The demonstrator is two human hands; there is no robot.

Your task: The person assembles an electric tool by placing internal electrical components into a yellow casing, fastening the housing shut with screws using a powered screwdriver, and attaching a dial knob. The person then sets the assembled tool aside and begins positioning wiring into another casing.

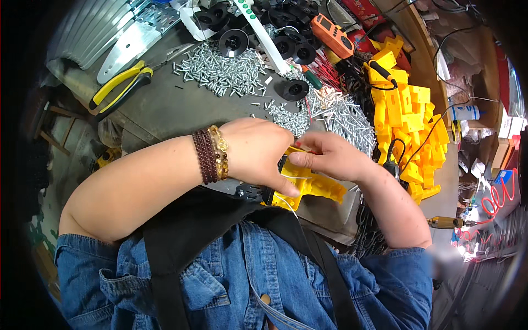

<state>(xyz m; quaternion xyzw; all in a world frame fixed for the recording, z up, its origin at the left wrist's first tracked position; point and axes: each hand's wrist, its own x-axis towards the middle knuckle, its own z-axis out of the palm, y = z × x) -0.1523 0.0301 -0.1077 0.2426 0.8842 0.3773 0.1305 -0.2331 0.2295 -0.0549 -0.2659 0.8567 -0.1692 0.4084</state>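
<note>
A bright yellow moulded plastic housing [311,186] is sitting at the near edge of the grey metal workbench [165,107], just in front of the person's chest, and both hands are closing on it. The left hand [258,154], its wrist carrying three beaded bracelets [212,154] in dark red and amber, is wrapping over the housing's left end, fingers curled down around the black part [254,192] fixed there, with the thumb lying along the yellow surface. The right hand [324,157] is resting on the housing's top, fingertips narrowed into a pinch at its upper edge; what they are pinching is too small to tell. A thin white wire [289,202] is trailing from under the left thumb. Further out, a heap of matching yellow plastic parts [410,124], too many to count, is running down the right side of the bench. Two loose piles of silver screws [220,69] are lying beyond the hands, with several black round plastic wheels [234,43] behind them. One orange handheld meter [331,36] is lying at the far edge, and one pair of yellow-handled pliers [118,88] is lying at the left. A white bottle with a blue label band [465,113] is standing at the right.
</note>
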